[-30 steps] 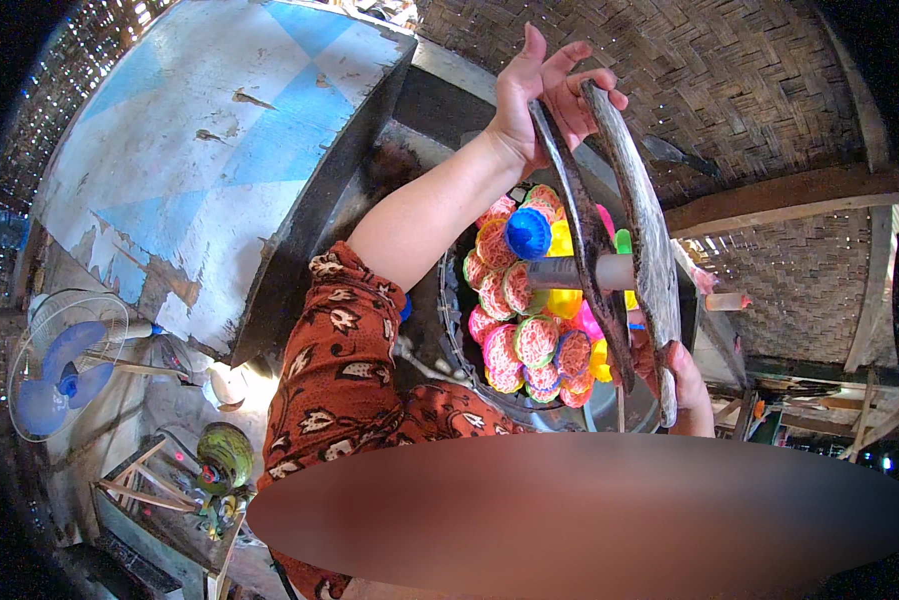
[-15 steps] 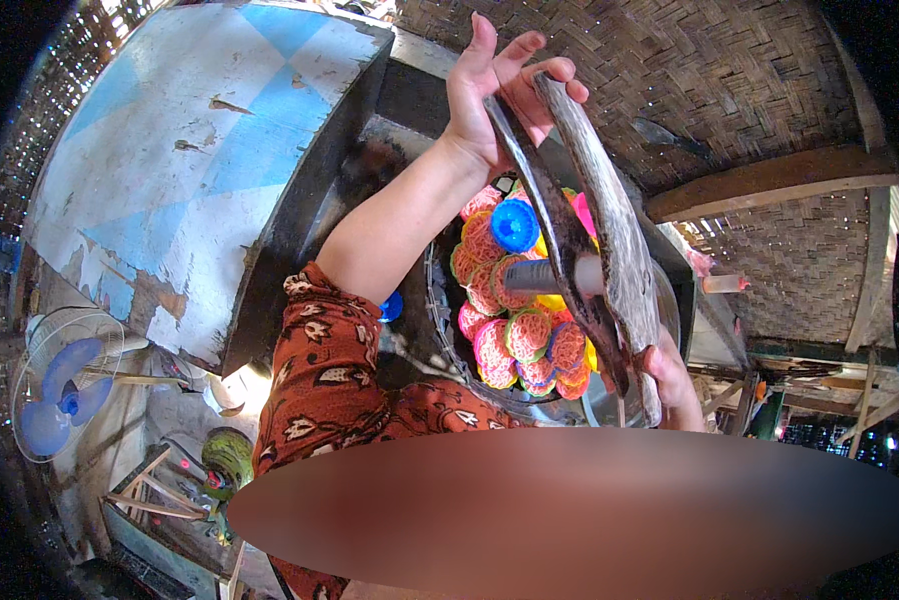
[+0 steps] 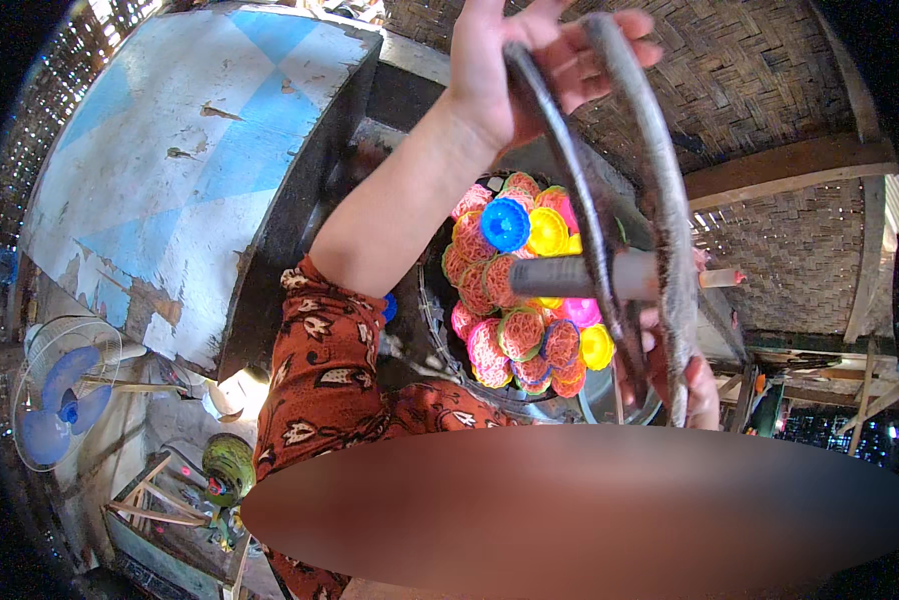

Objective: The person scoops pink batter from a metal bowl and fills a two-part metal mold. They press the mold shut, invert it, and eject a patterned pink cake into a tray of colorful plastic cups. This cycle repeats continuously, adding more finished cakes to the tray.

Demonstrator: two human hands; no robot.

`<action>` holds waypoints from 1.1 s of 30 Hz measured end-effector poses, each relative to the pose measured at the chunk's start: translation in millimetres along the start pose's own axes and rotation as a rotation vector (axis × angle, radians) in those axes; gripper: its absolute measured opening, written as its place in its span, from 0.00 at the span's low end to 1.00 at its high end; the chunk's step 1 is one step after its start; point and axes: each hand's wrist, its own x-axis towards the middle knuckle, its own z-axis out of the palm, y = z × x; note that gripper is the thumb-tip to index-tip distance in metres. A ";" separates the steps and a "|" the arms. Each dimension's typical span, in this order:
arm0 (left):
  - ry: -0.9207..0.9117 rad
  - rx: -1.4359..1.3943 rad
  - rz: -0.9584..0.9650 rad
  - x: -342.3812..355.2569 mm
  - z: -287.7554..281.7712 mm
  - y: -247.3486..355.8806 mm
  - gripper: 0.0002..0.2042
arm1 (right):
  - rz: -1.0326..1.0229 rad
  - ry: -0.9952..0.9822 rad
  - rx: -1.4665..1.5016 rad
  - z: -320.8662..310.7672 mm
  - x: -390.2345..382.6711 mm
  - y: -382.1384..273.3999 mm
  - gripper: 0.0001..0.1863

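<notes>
My left hand [image 3: 529, 60] is raised at the top of the view, its fingers curled around the two grey hoops of a wheel rim [image 3: 659, 200]. My right hand [image 3: 697, 380] grips the lower part of the same rim and is partly hidden behind it. A grey axle [image 3: 569, 275] runs across between the hoops. Behind the wheel, a dark round basin [image 3: 434, 320] holds several bobbins [image 3: 519, 330] wound with pink and orange thread, plus blue [image 3: 506, 223] and yellow ones.
A worn blue-and-white painted panel [image 3: 169, 150] fills the left. Below it stand a blue fan [image 3: 59, 405] and a green spool [image 3: 231, 462] on a wooden frame. A woven bamboo wall [image 3: 769, 70] and a wooden beam [image 3: 789, 165] are at the right.
My left hand has gone up along the rim toward the top edge of the view. The wheel and the basin now look closer and larger. My right hand stays on the lower rim.
</notes>
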 end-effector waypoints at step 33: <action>0.480 0.016 0.126 -9.5 -90.9 17.0 0.24 | 0.085 0.266 -0.495 -21.4 82.5 1.6 0.29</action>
